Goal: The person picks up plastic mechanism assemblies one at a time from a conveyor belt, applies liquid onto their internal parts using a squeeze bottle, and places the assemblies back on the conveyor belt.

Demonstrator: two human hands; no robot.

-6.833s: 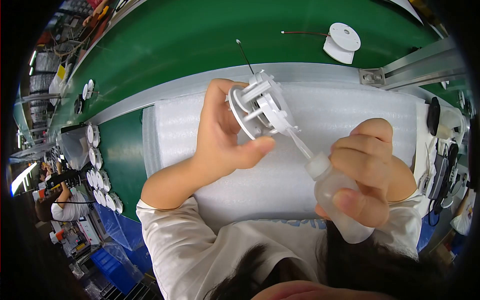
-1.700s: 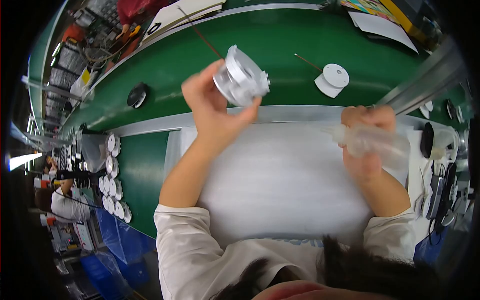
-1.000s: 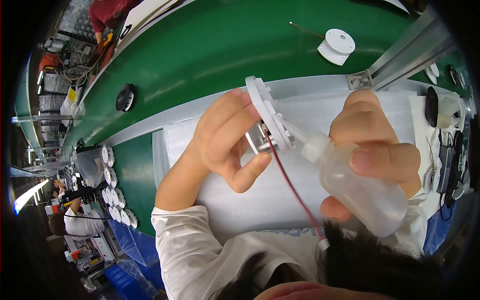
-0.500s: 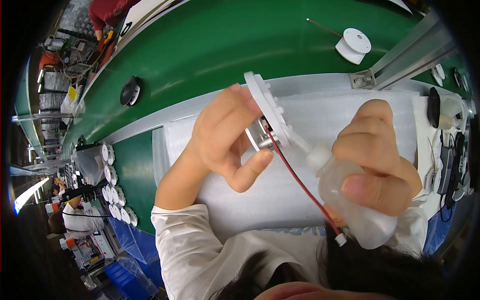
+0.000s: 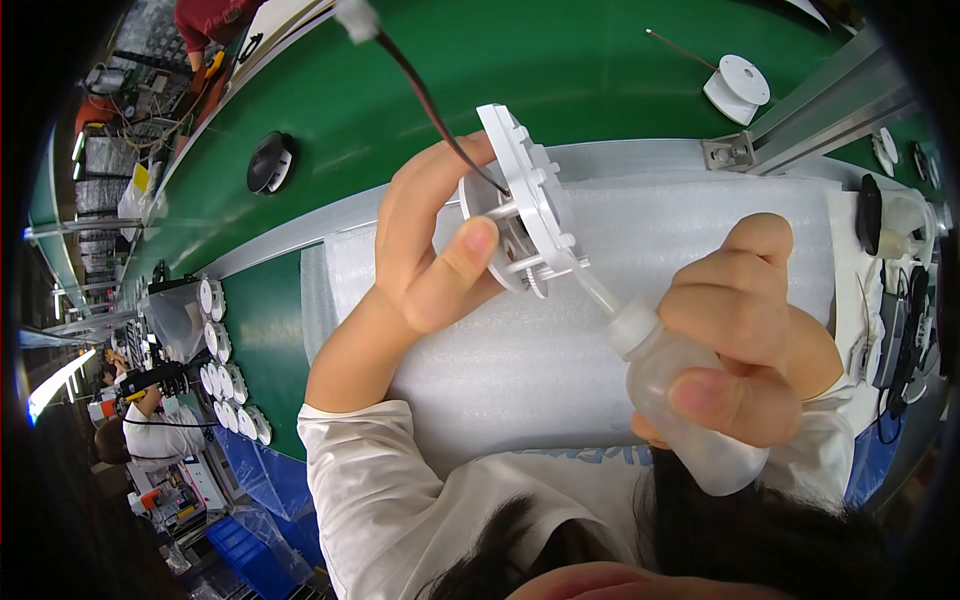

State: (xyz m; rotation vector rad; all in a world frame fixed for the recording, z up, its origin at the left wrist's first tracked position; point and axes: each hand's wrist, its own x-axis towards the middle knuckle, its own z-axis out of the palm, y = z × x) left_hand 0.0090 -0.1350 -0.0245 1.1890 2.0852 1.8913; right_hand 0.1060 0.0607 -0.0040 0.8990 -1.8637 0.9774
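Observation:
My left hand [image 5: 425, 240] is closed on a white round plastic housing [image 5: 535, 190], held tilted above the padded work surface. Small pegs line its outer face, and posts join it to a second white disc behind. A dark red-and-black cable [image 5: 430, 105] rises from the housing toward the upper left, ending in a white connector [image 5: 357, 18]. My right hand [image 5: 740, 330] is wrapped round a translucent squeeze bottle [image 5: 665, 375]. The bottle's thin nozzle [image 5: 597, 290] reaches the housing's lower edge; whether the tip touches cannot be made out.
White foam sheeting [image 5: 600, 400] covers the surface below my hands. On the green belt [image 5: 380, 60] lie a black round part [image 5: 270, 163] and a white spool-shaped part [image 5: 738, 88]. Several white discs [image 5: 222, 385] stand at left. A metal post [image 5: 830, 100] rises at right. Other people are at far left.
My left hand has turned the housing, so its cable now points up and left instead of down and right. The bottle has moved slightly left, its nozzle still at the housing.

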